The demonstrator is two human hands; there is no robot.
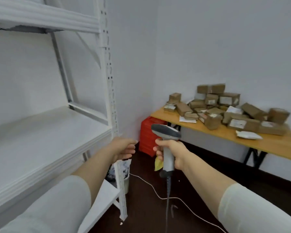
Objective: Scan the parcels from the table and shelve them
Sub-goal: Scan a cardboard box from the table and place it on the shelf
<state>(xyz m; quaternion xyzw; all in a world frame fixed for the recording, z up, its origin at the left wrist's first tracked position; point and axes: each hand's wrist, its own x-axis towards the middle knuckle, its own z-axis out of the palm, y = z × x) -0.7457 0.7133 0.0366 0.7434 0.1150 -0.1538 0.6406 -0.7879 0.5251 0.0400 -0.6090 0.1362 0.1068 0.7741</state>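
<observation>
Left hand [124,148] hangs loosely curled; right hand [170,152] grips the scanner [166,132].

Table [275,142]: wooden top on black legs, against the right wall.
Parcels [225,110]: brown cardboard boxes, many with white labels, heaped loosely on it; a flat white packet [249,134] lies at the heap's near edge.
Shelf [49,132]: white metal rack, left side.
Scanner [166,133]: grey, dark-headed, upright, its handle gripped by the right hand [171,152]; its cable [168,190] hangs down.
</observation>
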